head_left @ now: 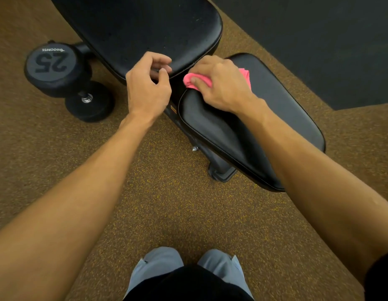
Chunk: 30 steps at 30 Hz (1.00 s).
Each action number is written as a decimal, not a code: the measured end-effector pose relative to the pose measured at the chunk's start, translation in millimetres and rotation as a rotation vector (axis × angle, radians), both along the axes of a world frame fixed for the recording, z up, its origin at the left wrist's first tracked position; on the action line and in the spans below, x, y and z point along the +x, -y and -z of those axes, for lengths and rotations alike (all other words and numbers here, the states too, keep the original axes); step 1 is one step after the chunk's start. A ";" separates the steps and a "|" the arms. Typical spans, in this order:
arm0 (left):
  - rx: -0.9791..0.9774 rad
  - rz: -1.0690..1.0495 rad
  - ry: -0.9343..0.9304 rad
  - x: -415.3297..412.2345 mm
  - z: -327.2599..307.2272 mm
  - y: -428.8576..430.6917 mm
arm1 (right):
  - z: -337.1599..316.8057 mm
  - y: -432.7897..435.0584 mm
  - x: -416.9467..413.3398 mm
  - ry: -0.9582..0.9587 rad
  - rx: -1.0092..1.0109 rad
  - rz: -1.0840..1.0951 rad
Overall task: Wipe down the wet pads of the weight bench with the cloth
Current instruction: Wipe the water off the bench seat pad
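Grips the bunched pink cloth (189, 78) under the right hand (219, 83), thumb on top, pressing it onto the upper end of the seat pad (275, 118), just beside the gap below the back pad (145, 25). Probably works that end because water would gather near the seam. Holds the left hand (147, 88) at the back pad's lower edge, fingers loosely curled, grasping nothing that shows; perhaps there to steady the bench, though cannot tell contact. Leaves most of the seat pad uncovered, so wiping seems far from finished.
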State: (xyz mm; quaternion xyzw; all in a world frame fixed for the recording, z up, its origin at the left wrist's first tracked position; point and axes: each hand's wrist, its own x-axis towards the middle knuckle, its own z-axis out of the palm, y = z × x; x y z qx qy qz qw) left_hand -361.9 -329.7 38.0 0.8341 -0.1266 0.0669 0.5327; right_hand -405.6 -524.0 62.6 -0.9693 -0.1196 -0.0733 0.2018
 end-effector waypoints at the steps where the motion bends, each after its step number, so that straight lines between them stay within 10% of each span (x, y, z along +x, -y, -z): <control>1: 0.002 0.002 0.001 0.3 0.1 -0.7 | 2.5 -4.0 -4.5 0.021 0.011 -0.042; 7: 0.050 0.035 -0.013 1.6 0.1 -3.3 | 18.0 4.0 -47.5 0.093 0.112 -0.201; 13: 0.052 0.029 -0.028 -1.1 -1.8 -3.7 | 24.2 5.9 -33.2 0.127 0.095 0.141; 19: 0.047 0.048 -0.034 -5.9 -5.7 -2.1 | 23.0 -17.9 -49.2 0.083 0.085 -0.103; 30: 0.202 0.268 0.129 -34.1 -12.2 32.9 | 19.1 40.3 -101.4 0.185 0.196 0.344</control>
